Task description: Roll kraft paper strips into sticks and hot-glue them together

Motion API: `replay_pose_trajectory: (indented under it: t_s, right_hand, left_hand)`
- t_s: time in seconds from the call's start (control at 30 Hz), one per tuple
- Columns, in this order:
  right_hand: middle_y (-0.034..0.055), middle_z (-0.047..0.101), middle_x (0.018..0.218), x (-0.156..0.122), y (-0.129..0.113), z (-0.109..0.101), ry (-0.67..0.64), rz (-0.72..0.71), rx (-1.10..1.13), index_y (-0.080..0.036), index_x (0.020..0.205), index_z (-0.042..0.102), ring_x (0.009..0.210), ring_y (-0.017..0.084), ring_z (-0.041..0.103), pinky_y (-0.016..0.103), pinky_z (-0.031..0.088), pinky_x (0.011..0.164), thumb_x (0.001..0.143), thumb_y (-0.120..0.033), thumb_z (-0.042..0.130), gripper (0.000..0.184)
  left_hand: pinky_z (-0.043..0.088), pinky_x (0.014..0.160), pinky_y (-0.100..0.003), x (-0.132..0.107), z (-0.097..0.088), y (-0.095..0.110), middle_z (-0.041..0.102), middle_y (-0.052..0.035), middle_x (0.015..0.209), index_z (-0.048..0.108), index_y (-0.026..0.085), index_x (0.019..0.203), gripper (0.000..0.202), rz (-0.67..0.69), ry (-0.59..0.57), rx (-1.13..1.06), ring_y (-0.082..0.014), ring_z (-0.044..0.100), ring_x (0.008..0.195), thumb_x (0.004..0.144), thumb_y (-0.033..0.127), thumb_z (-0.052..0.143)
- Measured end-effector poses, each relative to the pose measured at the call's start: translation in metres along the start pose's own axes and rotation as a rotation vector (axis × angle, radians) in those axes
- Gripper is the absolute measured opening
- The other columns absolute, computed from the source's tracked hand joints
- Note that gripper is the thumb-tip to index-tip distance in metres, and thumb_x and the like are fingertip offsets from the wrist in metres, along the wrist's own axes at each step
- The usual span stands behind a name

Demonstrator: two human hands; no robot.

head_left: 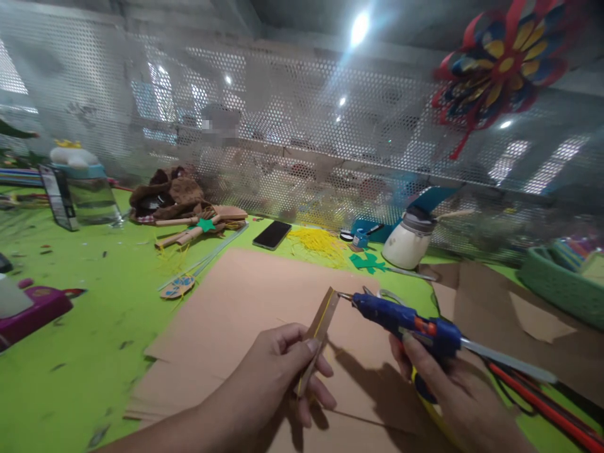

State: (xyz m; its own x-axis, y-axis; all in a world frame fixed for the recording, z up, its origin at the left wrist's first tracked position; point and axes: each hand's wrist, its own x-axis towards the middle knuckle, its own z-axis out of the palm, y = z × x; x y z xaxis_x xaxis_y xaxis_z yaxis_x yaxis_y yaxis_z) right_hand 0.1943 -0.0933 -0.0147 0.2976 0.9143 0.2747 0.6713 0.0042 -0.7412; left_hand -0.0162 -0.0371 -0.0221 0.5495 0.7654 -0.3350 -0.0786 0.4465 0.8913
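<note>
Between thumb and fingers, my left hand pinches a narrow brown cardboard strip with a yellow line running along it. My right hand is wrapped round a blue glue gun, whose nozzle meets or nearly meets the strip's upper end; I cannot tell whether they touch. A clear glue stick sticks out of the gun's back. Beneath both hands lie stacked sheets of brown paper or card. Part of a yellow round thing shows under my right hand, mostly hidden.
On the green table a phone, yellow shreds, a white jar and rolled brown pieces with a green star stand at the back. A green basket is at right. A paper flower hangs at upper right.
</note>
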Motion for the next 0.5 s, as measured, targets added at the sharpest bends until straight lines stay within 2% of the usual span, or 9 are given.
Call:
replay_pose_trajectory:
  t_s: [0.17, 0.37, 0.5]
  right_hand:
    - [0.0056, 0.07, 0.068, -0.005, 0.004, 0.0, -0.008, 0.026, -0.037, -0.02, 0.072, 0.071, 0.068, 0.023, 0.064, 0.026, 0.052, 0.063, 0.076, -0.06, 0.05, 0.046]
    - [0.004, 0.072, 0.067, -0.004, 0.018, -0.007, -0.079, -0.033, -0.034, -0.025, 0.063, 0.071, 0.063, 0.023, 0.066, 0.023, 0.053, 0.055, 0.073, -0.052, 0.06, 0.031]
    - [0.005, 0.071, 0.067, -0.006, 0.014, -0.006, -0.052, -0.025, -0.005, -0.024, 0.065, 0.07, 0.062, 0.022, 0.065, 0.023, 0.052, 0.055, 0.074, -0.052, 0.058, 0.032]
  left_hand:
    - [0.032, 0.037, -0.017, 0.001, -0.001, 0.0, 0.065, -0.0099, 0.061, 0.055, 0.013, 0.079, 0.034, 0.029, 0.007, -0.001, -0.0149, 0.06, 0.048, 0.082, 0.047, 0.051]
    - [0.033, 0.037, -0.017, 0.002, -0.002, 0.0, 0.065, -0.0101, 0.064, 0.056, 0.013, 0.082, 0.035, 0.035, -0.005, -0.031, -0.0142, 0.06, 0.049, 0.082, 0.048, 0.051]
    - [0.034, 0.038, -0.018, 0.002, -0.002, -0.001, 0.065, -0.0105, 0.065, 0.056, 0.012, 0.084, 0.034, 0.045, -0.004, -0.038, -0.0149, 0.061, 0.052, 0.082, 0.047, 0.052]
